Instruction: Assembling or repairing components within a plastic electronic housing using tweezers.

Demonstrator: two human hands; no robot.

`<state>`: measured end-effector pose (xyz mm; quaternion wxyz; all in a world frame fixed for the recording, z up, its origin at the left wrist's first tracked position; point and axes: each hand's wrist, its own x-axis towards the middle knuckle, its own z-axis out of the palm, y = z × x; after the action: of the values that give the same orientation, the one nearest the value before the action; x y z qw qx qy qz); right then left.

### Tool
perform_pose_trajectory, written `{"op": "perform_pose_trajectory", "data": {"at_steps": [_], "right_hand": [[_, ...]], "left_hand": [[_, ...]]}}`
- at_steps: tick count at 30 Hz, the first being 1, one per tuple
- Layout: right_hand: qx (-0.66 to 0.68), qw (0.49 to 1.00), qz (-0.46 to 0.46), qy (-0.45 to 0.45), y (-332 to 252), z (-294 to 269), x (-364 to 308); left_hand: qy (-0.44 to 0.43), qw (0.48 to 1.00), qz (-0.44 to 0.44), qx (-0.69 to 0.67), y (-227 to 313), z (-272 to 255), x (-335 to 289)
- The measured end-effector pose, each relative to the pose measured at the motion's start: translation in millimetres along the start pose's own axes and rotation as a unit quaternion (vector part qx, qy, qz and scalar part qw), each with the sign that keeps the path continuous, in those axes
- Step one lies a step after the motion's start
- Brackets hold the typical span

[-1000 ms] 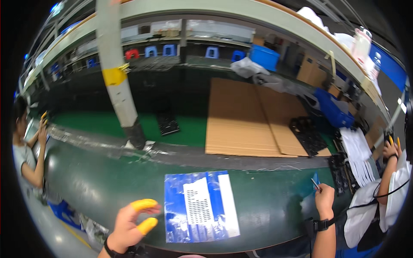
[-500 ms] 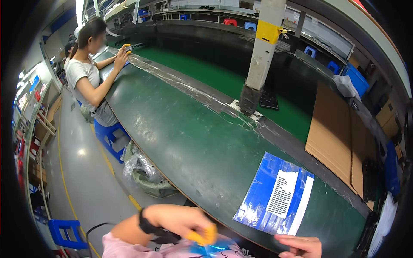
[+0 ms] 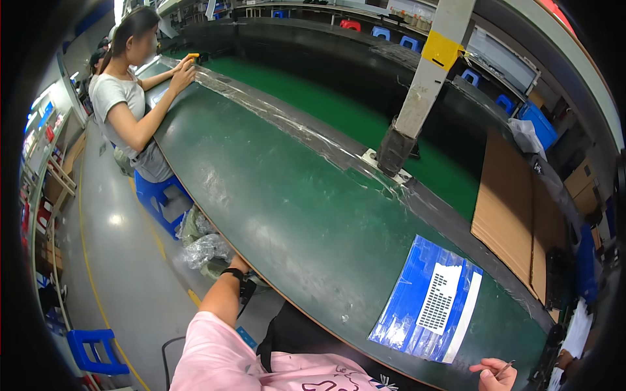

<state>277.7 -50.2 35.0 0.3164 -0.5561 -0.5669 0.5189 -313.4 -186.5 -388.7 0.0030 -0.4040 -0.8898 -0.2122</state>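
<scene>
My left arm stretches to the left, and my left hand [image 3: 239,263] reaches in at the table's edge beside a bag of clear plastic wrap [image 3: 207,249]. The table edge hides its fingers. At the lower right, my right hand [image 3: 493,375] is closed around a thin, dark, pointed tool [image 3: 505,369], perhaps tweezers. Just beyond that hand lies a blue sheet [image 3: 399,306] with shiny clear tape on it. On the sheet rest a white label sheet [image 3: 447,293] with rows of small black stickers and a narrow white strip [image 3: 465,316].
The long green table [image 3: 280,215] runs to the far left, where a co-worker [image 3: 120,98] sits on a blue stool [image 3: 156,199]. A post [image 3: 427,98] with a yellow band rises behind the table. Cardboard [image 3: 508,208] leans at right. Another blue stool [image 3: 98,352] stands lower left.
My left hand, with yellow finger covers, has moved from above my lap leftward to the table's edge. My right hand has shifted right and lower. The view has turned slightly.
</scene>
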Motion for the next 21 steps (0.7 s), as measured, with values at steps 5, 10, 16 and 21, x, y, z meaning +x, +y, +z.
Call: {"op": "perform_pose_trajectory", "data": {"at_steps": [5,10,16,21], "right_hand": [[-0.021,1.000,0.012,-0.001,1,-3,-2],[-0.027,0.999,-0.024,0.012,7,-14,-2],[-0.144,0.989,0.001,-0.029,-27,10,26],[-0.272,0.953,-0.028,-0.132,-56,80,36]], "left_hand": [[-0.061,0.992,0.057,-0.093,23,-23,9],[-0.127,0.971,0.099,-0.178,18,-55,11],[-0.185,0.969,0.044,-0.159,2,-25,6],[-0.221,0.962,0.027,-0.159,-7,34,42]]}}
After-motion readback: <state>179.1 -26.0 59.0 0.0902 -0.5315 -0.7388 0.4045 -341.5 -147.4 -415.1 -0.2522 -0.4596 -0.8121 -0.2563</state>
